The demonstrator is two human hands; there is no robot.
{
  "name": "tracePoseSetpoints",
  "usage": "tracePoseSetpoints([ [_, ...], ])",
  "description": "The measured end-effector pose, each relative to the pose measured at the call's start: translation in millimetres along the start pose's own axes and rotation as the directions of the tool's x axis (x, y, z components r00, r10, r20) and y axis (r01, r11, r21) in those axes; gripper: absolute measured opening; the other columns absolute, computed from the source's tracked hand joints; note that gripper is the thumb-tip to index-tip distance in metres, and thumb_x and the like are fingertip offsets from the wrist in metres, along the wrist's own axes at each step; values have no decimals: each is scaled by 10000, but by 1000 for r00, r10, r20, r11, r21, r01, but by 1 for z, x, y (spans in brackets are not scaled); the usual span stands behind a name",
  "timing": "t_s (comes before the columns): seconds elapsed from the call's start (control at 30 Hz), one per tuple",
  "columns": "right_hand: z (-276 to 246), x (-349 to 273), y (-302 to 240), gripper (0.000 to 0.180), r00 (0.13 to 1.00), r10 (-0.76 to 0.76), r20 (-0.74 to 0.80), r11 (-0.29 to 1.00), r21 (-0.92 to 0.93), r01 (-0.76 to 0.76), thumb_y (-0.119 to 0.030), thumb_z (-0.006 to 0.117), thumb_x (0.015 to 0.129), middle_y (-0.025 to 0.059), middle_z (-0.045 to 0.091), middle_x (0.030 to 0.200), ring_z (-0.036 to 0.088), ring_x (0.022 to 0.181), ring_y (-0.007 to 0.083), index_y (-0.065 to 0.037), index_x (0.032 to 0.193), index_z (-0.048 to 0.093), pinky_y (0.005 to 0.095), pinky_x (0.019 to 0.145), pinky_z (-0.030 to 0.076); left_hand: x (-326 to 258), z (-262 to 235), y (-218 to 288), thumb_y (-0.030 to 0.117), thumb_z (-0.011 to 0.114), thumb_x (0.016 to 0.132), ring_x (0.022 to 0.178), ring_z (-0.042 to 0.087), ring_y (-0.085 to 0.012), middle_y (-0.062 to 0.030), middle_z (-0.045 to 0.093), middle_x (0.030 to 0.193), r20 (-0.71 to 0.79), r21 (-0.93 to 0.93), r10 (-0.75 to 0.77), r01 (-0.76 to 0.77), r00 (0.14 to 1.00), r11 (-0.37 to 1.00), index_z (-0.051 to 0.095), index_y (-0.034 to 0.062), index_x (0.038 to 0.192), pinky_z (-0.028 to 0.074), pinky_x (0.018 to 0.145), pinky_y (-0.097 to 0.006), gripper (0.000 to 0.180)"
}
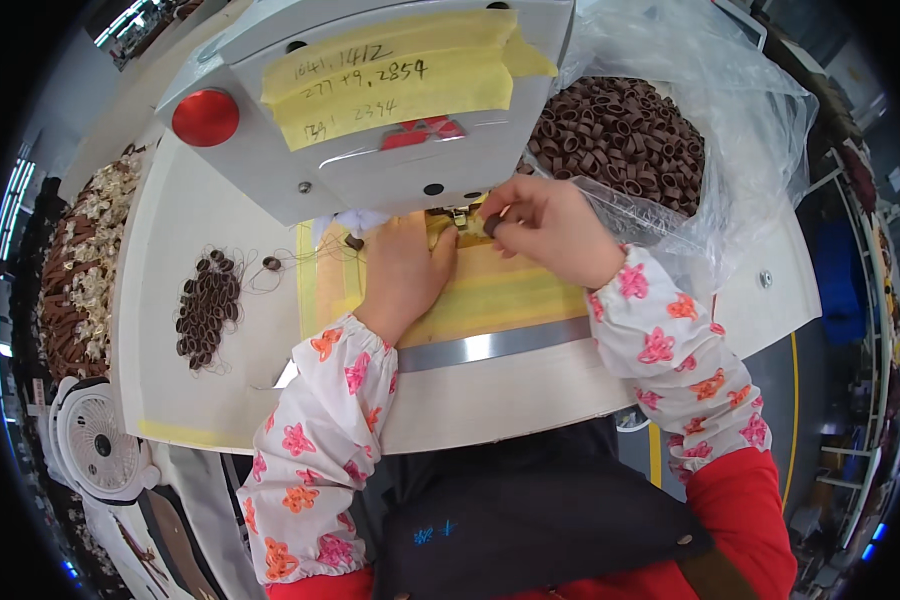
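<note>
My right hand [562, 238] pinches a small brown loop [492, 225] between thumb and fingertips, just right of the sewing machine's metal presser foot [460, 217]. My left hand [406, 272] rests on the yellow-taped work plate [490, 305], its thumb spread toward the foot. The machine head hides part of its fingers, and I see nothing held there. Beside it, on the left, lies a brown loop [354, 242] with thread trailing from it. Over both hands stands the grey machine head [360, 165] with a red round knob [206, 117].
Loose brown loops [625, 140] are heaped at the back right in clear plastic [760, 150]. Thread-linked loops [208, 312] lie on the white tabletop at left. A metal strip [480, 347] edges the plate. A white fan [100, 440] stands off the left edge.
</note>
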State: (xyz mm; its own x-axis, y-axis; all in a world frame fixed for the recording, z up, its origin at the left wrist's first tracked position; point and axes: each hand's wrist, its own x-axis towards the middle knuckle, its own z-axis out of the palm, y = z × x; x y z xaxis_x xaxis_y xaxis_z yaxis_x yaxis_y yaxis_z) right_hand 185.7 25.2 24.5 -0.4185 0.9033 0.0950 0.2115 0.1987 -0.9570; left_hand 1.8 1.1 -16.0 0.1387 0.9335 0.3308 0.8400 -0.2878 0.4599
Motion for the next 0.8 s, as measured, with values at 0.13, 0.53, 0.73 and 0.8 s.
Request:
tracePoseSetpoints([
  [0.13,14,6,20,216,971,231,66,933,268,-241,12,545,786,47,588,787,570,661,81,51,997,528,198,565,469,2,-3,-5,209,577,796,669,578,-346,-179,608,753,-43,-76,23,-27,999,997,577,-17,868,452,608,-413,237],
  [0.53,17,-2,19,209,971,236,38,920,312,-236,44,564,768,81,587,870,586,744,110,50,972,519,222,637,497,2,-9,-7,182,552,856,616,573,-217,-134,609,706,68,-334,-92,110,993,936,586,-34,875,426,569,-304,220],
  [0.73,28,-9,27,183,993,-57,-104,994,85,66,44,581,732,75,581,828,592,708,142,14,903,526,249,611,494,-1,-21,10,234,597,834,535,517,-151,-99,567,624,260,-581,-88,228,962,781,593,-14,834,409,520,-260,248],
  [0.8,35,-12,26,179,959,-253,-128,964,-119,239,40,583,710,82,569,797,593,658,179,-5,873,525,269,575,481,-3,-20,10,225,617,818,539,498,-130,-85,562,623,310,-537,-48,217,949,815,597,-17,842,403,523,-249,244],
])
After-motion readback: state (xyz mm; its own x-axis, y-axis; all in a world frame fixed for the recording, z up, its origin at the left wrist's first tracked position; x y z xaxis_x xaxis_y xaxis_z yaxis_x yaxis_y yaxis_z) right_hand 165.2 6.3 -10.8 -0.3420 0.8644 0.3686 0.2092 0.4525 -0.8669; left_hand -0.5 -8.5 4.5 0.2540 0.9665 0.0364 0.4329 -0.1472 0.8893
